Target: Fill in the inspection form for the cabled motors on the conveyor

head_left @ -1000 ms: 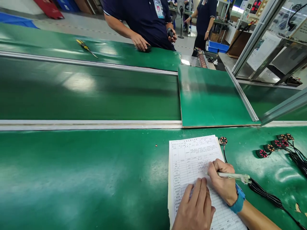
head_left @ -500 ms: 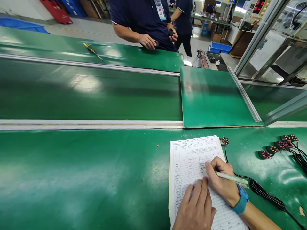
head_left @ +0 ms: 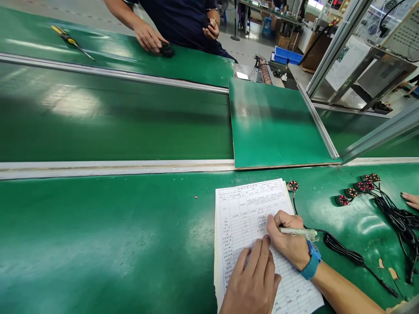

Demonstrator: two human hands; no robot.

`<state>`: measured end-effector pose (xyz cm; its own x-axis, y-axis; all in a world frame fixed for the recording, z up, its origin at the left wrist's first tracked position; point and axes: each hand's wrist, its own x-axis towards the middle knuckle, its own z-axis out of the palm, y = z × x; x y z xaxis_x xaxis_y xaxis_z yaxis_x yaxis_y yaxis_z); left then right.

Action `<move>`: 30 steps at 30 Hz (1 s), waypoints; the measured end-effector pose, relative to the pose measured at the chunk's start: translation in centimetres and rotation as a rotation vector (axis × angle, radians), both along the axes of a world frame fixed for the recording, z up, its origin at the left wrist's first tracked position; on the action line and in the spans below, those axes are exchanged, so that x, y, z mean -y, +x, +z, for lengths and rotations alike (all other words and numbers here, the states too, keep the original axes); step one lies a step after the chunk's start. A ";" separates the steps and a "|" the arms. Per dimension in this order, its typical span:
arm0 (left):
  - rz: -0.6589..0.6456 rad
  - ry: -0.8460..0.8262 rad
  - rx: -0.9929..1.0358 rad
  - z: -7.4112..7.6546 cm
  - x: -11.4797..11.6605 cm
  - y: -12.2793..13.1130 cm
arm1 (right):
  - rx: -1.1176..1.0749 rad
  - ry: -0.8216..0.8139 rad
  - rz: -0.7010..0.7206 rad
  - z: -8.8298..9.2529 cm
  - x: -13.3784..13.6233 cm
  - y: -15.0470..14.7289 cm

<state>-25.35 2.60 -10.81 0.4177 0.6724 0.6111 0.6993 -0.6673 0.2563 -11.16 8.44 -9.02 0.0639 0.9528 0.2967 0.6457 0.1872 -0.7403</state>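
A printed form (head_left: 235, 226) with a table of rows lies on the green bench, on top of other sheets. My left hand (head_left: 253, 274) rests flat on its lower part, fingers stretched out. My right hand (head_left: 290, 240) grips a pale pen (head_left: 296, 231) above the handwritten column; the fingers hide its tip. A blue watch (head_left: 310, 261) is on that wrist. Beside the form's top right corner sits a small round motor stator (head_left: 293, 186). Its black cable (head_left: 343, 249) runs down to the right behind my right hand.
Several more stators (head_left: 352, 192) with bundled black cables (head_left: 397, 218) lie at the right, near another person's hand (head_left: 410, 200). Across the conveyor (head_left: 131, 117), a co-worker's hand (head_left: 149, 38) touches a black object (head_left: 166, 50). A screwdriver (head_left: 70, 40) lies there. A raised green board (head_left: 278, 126) spans the belt.
The view has swung right, so things sit further left. The co-worker has lowered a hand with a black object onto the far bench. Another person's hand appears at the right edge.
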 end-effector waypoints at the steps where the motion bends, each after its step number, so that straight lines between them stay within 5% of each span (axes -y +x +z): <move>1: -0.001 0.001 0.005 0.0 0.0 0.0 | 0.001 0.005 -0.001 0.1 0.0 0.0; 30: 0.002 0.034 0.006 -0.5 -0.1 0.0 | 0.044 0.042 -0.053 -0.7 0.3 0.3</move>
<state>-25.30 2.70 -11.33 0.4124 0.6519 0.6364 0.6993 -0.6742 0.2375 -10.86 8.16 -9.68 0.1000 0.9353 0.3395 0.6872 0.1818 -0.7034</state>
